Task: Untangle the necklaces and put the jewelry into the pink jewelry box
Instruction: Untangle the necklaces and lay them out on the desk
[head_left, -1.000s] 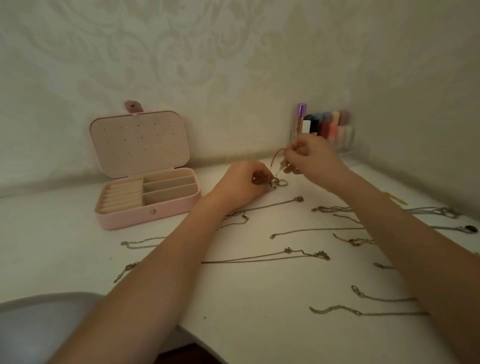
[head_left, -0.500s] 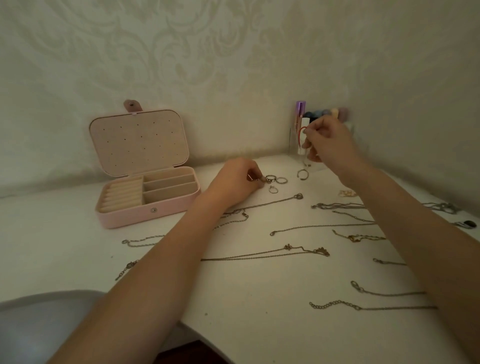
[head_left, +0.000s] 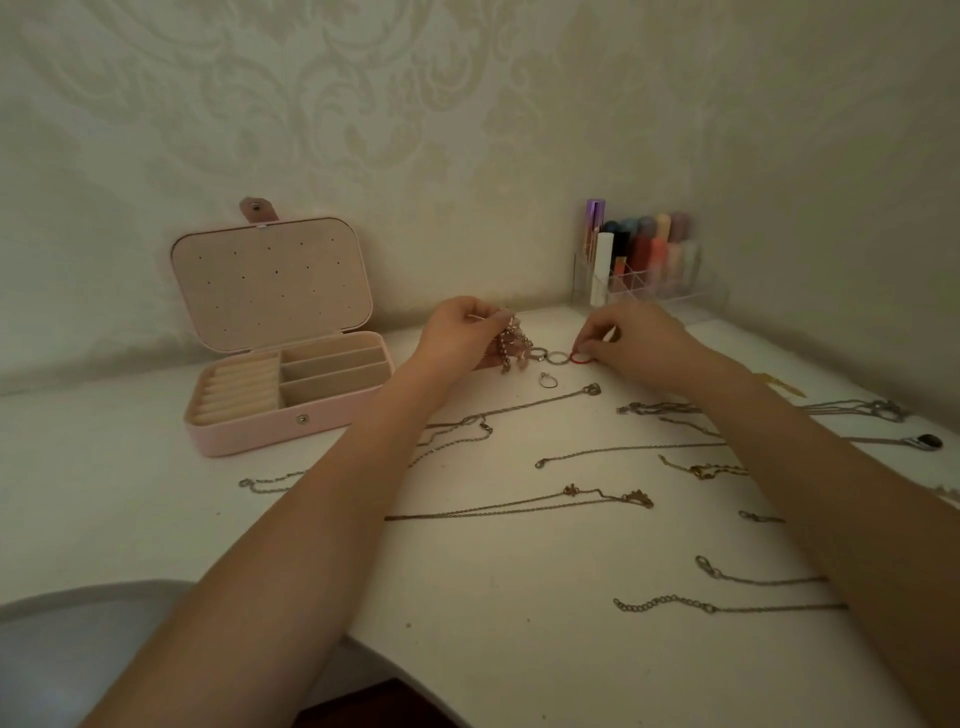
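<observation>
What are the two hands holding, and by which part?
Left hand pinches a chunky chain piece at its top end; right hand pinches the red ring by its rim.

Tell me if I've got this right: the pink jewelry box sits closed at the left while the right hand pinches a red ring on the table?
Not quite. The head view shows the pink jewelry box open, its lid upright and its compartments bare. The rest holds: it sits at the left, and the right hand pinches the red ring on the table.
</observation>
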